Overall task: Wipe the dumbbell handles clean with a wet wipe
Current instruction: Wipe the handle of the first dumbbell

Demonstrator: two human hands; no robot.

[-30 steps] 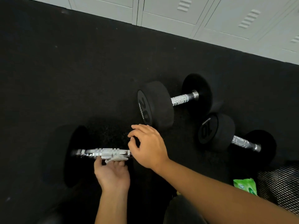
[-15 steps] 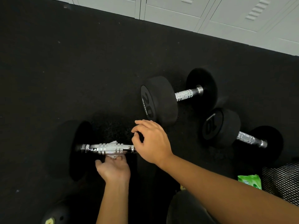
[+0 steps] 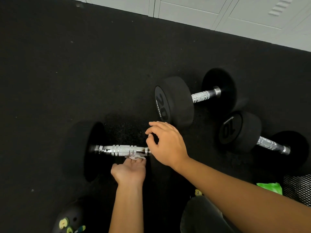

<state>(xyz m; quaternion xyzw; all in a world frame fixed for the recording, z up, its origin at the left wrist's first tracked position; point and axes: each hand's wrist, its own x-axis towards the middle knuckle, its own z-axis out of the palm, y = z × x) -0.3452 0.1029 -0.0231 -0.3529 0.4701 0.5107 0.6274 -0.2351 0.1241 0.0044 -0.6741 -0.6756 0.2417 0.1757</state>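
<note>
A black dumbbell lies on the dark floor in front of me, its chrome handle (image 3: 120, 150) running left to right. My left hand (image 3: 130, 170) presses a white wet wipe (image 3: 136, 157) against the underside of the handle near its right end. My right hand (image 3: 165, 143) rests on the dumbbell's right head, which it mostly hides, with fingers curled over it. The left head (image 3: 94, 148) is a dark disc. Two more dumbbells lie further right: one marked 20 (image 3: 175, 101) and one marked 10 (image 3: 239, 130).
Grey lockers (image 3: 218, 12) line the far edge of the black rubber floor (image 3: 67, 64). A green wipe packet (image 3: 269, 188) and a black mesh item (image 3: 297, 187) lie at the right. My shoe with charms (image 3: 70, 219) and my dark-clothed knee (image 3: 202, 216) sit at the bottom.
My left hand has slid the wipe rightward along the handle, from its middle toward the right end. My right hand stays on the right head. The view has shifted slightly.
</note>
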